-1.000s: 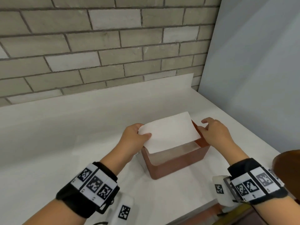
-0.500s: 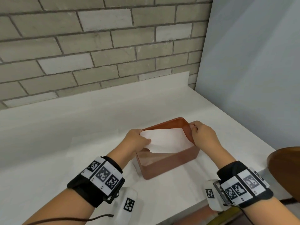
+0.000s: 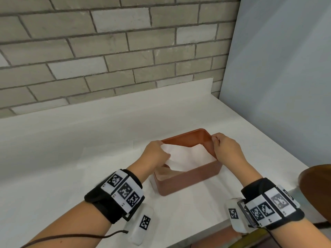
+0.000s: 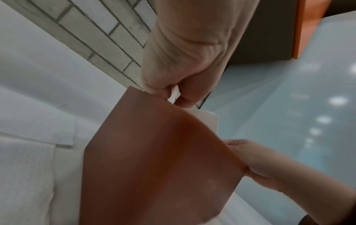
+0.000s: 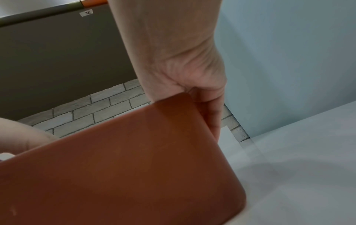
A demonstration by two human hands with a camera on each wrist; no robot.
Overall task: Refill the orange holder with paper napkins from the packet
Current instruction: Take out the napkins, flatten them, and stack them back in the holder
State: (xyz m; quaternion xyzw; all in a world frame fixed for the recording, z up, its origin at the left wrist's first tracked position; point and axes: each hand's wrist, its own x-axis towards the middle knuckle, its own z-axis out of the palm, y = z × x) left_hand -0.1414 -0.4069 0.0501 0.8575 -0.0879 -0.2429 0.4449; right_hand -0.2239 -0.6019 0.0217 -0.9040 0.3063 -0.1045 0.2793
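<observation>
The orange holder (image 3: pixel 188 178) stands on the white counter, open at the top. A stack of white paper napkins (image 3: pixel 189 156) lies inside it, tilted, with its left edge raised. My left hand (image 3: pixel 157 153) pinches that raised edge at the holder's left side; its fingers (image 4: pixel 165 91) close on the napkins (image 4: pixel 209 120) just above the holder's wall (image 4: pixel 154 159). My right hand (image 3: pixel 225 149) grips the holder's right rim, with its fingers (image 5: pixel 210 109) curled over the corner of the holder (image 5: pixel 134 167). The packet is not clearly visible.
A brick wall rises behind the counter (image 3: pixel 71 149) and a grey-blue panel (image 3: pixel 277 86) closes off the right side. White folded paper (image 4: pixel 29 167) lies on the counter left of the holder. A brown round object (image 3: pixel 318 185) sits at the right edge.
The napkin stack has gone down from above the holder into it. My right hand has shifted from the stack's right edge to the holder's right rim.
</observation>
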